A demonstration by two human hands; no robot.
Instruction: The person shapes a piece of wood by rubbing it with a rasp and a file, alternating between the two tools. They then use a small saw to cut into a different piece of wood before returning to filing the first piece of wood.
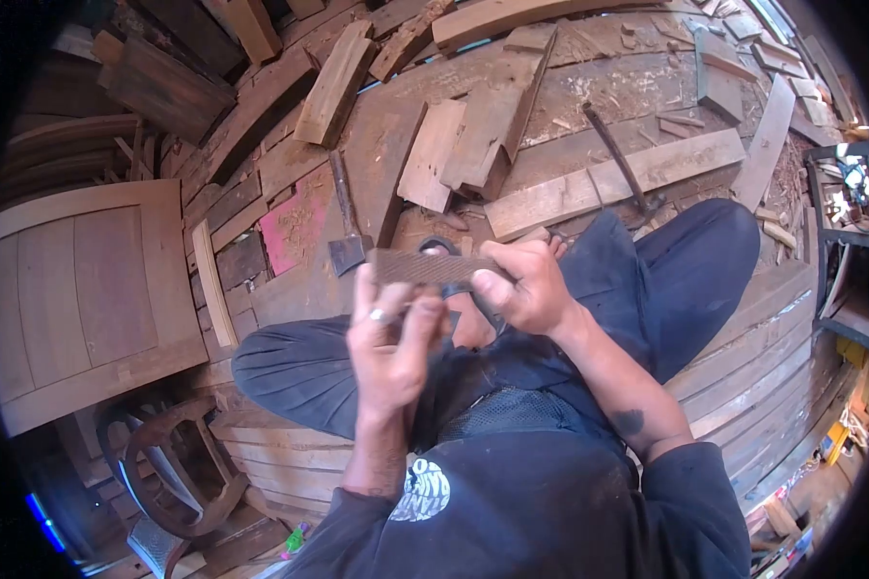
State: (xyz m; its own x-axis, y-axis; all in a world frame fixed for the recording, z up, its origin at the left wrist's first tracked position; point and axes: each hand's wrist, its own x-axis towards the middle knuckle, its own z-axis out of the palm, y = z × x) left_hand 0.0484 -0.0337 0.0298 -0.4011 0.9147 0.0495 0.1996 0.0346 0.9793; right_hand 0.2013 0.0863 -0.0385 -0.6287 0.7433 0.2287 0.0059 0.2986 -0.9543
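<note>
A brown, diagonally ridged block spans the lap, its ends partly hidden in the grip of the left hand (ringed, blurred) and right hand. Beyond, timber offcuts and a square-headed tool litter the floor.

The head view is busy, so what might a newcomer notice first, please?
Probably the brown block in the right hand, near the centre, with the left hand at its other end. Next, perhaps, the pink patch left of centre and the wooden panel at the far left.
</note>
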